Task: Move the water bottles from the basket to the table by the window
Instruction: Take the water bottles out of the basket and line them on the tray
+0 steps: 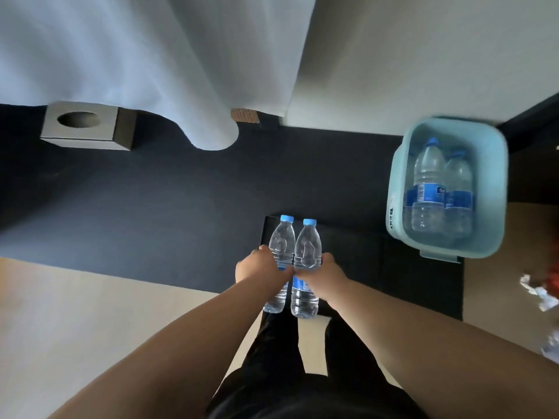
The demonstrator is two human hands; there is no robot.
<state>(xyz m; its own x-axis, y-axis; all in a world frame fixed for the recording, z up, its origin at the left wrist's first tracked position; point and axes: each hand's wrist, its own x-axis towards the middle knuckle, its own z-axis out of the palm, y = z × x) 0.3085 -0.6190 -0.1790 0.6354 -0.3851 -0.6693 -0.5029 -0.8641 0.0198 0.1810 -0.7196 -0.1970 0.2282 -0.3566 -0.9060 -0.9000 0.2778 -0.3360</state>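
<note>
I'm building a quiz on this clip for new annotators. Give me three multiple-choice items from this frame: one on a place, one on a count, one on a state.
1. Where is the light blue basket?
A. right of the held bottles
B. left of them, by the tissue box
C. under the curtain

2. How many water bottles are held?
A. one
B. two
C. four

3. What state are the held bottles' caps in?
A. off
B. on
C. hidden by fingers

Answers:
1 A, the basket sits at the right edge, bottles still inside.
2 B, the left hand grips the left bottle and the right hand grips the right bottle.
3 B, a blue cap tops each bottle.
</note>
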